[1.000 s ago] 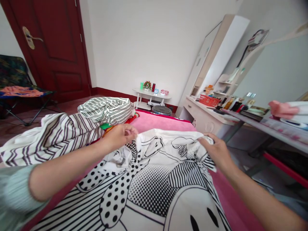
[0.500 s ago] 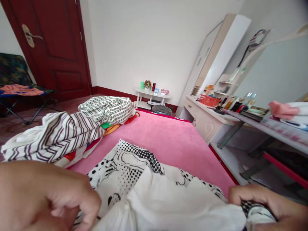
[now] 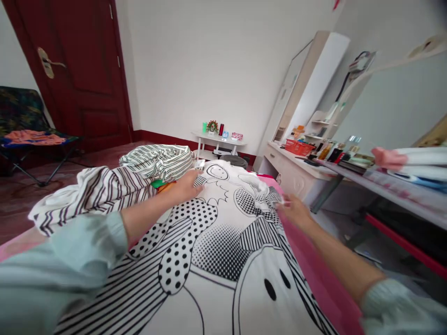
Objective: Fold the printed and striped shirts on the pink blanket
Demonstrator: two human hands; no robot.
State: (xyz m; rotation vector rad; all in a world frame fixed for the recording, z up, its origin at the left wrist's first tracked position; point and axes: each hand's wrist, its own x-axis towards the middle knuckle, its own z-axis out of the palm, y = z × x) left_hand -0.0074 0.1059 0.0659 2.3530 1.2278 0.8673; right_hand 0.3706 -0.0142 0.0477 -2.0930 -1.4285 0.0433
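A white cloth with black cartoon prints (image 3: 223, 242) lies spread over the pink bed (image 3: 314, 284), reaching toward its far end. My left hand (image 3: 186, 184) is stretched far forward and pinches the cloth's far left edge, right beside the striped pile. My right hand (image 3: 291, 209) grips the cloth's right edge near the side of the bed. Both arms wear pale green sleeves.
A pile of striped fabrics (image 3: 115, 186) sits on the bed's left side. A dark red door (image 3: 77, 70) and a folding chair (image 3: 24, 135) stand at left. A small white table (image 3: 218, 139), a dresser (image 3: 300, 163) and a cluttered desk (image 3: 384, 181) line the right.
Half a second ago both hands were drawn back close to me with the cloth bunched up. They have since swung forward and the cloth now lies spread flat along the bed.
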